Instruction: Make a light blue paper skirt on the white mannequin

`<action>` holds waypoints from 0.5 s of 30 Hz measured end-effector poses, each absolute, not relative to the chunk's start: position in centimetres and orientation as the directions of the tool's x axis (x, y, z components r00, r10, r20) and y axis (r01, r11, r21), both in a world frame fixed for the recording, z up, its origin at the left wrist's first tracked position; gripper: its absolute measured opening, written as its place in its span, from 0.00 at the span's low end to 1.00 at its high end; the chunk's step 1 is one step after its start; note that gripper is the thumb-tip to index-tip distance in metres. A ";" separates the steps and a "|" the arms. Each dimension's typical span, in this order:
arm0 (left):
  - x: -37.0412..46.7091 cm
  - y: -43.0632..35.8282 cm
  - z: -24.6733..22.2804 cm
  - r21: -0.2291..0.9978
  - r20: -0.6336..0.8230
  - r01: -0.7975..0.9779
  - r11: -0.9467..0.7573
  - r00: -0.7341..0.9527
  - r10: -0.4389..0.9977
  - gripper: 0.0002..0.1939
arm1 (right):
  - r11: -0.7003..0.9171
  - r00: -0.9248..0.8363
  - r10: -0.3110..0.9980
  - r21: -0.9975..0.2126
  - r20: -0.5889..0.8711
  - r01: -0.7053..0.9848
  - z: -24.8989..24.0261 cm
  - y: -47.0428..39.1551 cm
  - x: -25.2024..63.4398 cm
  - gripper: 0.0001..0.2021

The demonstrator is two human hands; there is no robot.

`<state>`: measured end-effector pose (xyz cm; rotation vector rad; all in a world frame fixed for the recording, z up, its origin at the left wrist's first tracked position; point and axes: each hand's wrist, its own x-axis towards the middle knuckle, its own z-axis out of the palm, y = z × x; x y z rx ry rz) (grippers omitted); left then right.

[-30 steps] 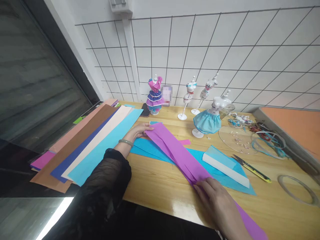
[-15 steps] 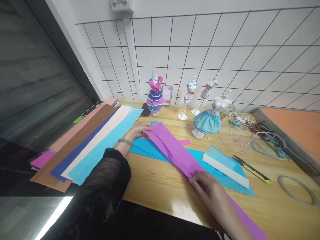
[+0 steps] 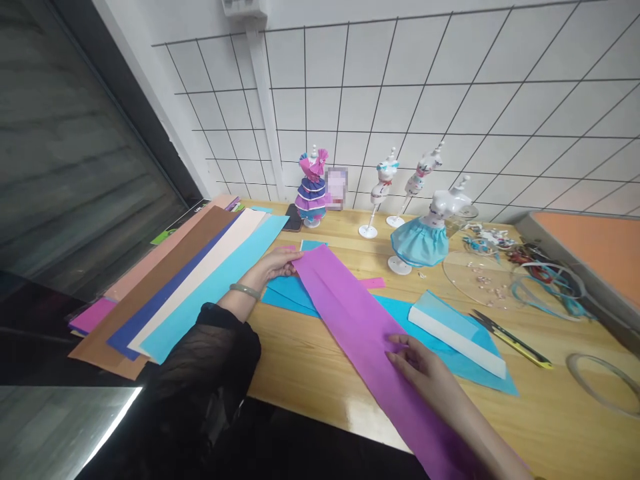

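Note:
A long strip of purple paper (image 3: 345, 300) runs diagonally from the middle of the table to the bottom right, lying spread and fairly flat. My left hand (image 3: 280, 263), with a bangle at the wrist, pinches its far left corner. Over the strip's middle is my right hand (image 3: 415, 357), its fingers slightly curled and apart, with nothing gripped between them. Blue sheets (image 3: 290, 293) lie beneath the strip. To the right, a white folded band (image 3: 457, 337) rests on light blue material.
Coloured sheets (image 3: 200, 273) are fanned at the left. Behind stand small mannequins, one in a blue skirt (image 3: 420, 241), one in a layered dress (image 3: 313, 190). A yellow cutter (image 3: 520, 343), a ring (image 3: 603, 385) and an orange-lined tray (image 3: 590, 247) are at the right.
The purple strip has opened out wider, its lengthwise fold gone. My right hand has let go of its edge and now hovers over it with loosened fingers. My left hand keeps its corner.

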<state>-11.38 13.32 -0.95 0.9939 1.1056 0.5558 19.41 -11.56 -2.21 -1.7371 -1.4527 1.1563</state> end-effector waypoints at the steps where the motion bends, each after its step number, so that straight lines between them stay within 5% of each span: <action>1: -11.4 12.8 -0.9 0.870 -0.480 0.090 0.485 0.378 0.792 0.14 | -0.234 0.021 0.968 -0.863 -0.251 0.448 -2.5 -11.6 19.4 0.23; 11: -6.0 4.1 -0.7 0.836 -0.548 0.244 0.492 0.396 0.736 0.19 | -0.234 -0.036 0.961 -0.872 -0.275 0.429 -2.7 -11.6 18.8 0.21; 15: -4.2 2.5 -0.6 0.847 -0.523 0.328 0.418 0.380 0.763 0.11 | -0.183 -0.052 0.968 -0.828 -0.247 0.531 -1.4 -11.7 19.0 0.20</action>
